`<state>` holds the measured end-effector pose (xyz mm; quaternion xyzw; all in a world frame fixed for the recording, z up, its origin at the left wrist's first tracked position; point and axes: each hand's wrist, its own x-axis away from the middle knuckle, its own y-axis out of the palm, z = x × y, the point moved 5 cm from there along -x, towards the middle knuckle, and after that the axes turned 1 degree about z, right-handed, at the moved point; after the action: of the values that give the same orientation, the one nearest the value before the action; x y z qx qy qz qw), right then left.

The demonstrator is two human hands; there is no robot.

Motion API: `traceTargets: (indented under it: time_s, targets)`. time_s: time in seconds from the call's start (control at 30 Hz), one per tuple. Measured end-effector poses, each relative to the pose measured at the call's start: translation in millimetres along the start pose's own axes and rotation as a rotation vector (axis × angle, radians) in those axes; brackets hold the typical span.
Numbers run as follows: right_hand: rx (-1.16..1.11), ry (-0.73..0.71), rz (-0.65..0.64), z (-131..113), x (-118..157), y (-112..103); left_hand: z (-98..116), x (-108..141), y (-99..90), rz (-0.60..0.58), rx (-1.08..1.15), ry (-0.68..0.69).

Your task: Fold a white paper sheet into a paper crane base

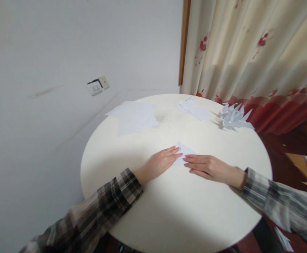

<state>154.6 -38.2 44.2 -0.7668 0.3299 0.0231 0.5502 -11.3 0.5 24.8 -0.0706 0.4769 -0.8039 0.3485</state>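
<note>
A small folded sheet of white paper (180, 162) lies flat near the middle of the round white table (169, 211), its pointed corner facing away from me. My left hand (165, 160) rests on the paper's left side, fingers stretched out flat. From the right, my right hand (204, 166) lies over the other side with its fingers straight and close together. Both hands press on the paper from above rather than grasping it. Part of the paper's outline is hidden under my fingers.
Large white sheets (137, 117) overlap the table's far left edge. Smaller paper pieces (194, 108) lie at the back. A cluster of folded paper shapes with pointed tips (234, 116) stands at the far right. Behind are a wall socket (94, 87) and a patterned curtain (237, 52).
</note>
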Motion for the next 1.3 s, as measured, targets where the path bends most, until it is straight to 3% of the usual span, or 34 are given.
traceTargets:
  time_s: [0.23, 0.5, 0.8, 1.13, 1.3]
  targets:
    - [0.103, 0.003, -0.055, 1.1, 1.7, 3.9, 1.4, -0.7, 0.6, -0.029, -0.07, 0.007]
    - [0.164, -0.006, -0.067, -0.3, 0.8, 4.4, 0.2, 0.6, -0.2, 0.012, 0.003, 0.021]
    - [0.22, -0.061, -0.052, 0.7, 1.8, 6.3, 1.6, 0.4, 5.0, -0.081, -0.404, 0.092]
    - [0.199, -0.052, -0.045, -1.5, -1.6, 6.6, 21.5, -8.6, 10.1, -0.02, -0.517, 0.115]
    - [0.198, -0.052, -0.053, -1.6, -2.5, 7.3, 21.5, -17.3, 12.4, 0.055, -0.581, 0.084]
